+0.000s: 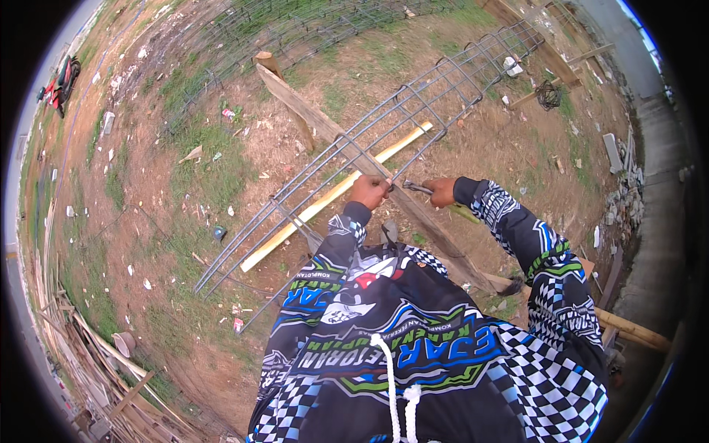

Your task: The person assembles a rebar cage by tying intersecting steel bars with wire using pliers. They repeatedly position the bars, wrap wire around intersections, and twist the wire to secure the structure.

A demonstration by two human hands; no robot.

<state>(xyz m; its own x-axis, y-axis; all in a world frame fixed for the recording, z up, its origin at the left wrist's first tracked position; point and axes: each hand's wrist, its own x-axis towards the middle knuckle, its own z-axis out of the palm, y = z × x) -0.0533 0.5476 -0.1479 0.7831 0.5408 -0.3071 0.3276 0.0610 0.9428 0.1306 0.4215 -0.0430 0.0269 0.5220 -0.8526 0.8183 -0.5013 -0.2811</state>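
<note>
My left hand (pixel 369 191) is closed round the near bar of a long rebar cage (pixel 413 100), where the bar crosses a wooden plank; its fingertips are partly hidden. My right hand (pixel 443 192) is shut on a pair of metal pincers (pixel 418 187), whose jaws point left toward that bar and my left hand. The grey cage runs slantwise from lower left to upper right, with stirrups spaced along it. Under it, the weathered plank (pixel 310 112) passes beneath both hands. A pale yellow strip of wood (pixel 306 213) lies slantwise below the cage.
A wooden post (pixel 299 133) props the plank's far end, and another beam (pixel 543 50) supports the cage at upper right. More rebar cages (pixel 273 33) lie at the back. Timber (pixel 96 362) is piled at lower left. A wire coil (pixel 548 94) and rubble lie to the right.
</note>
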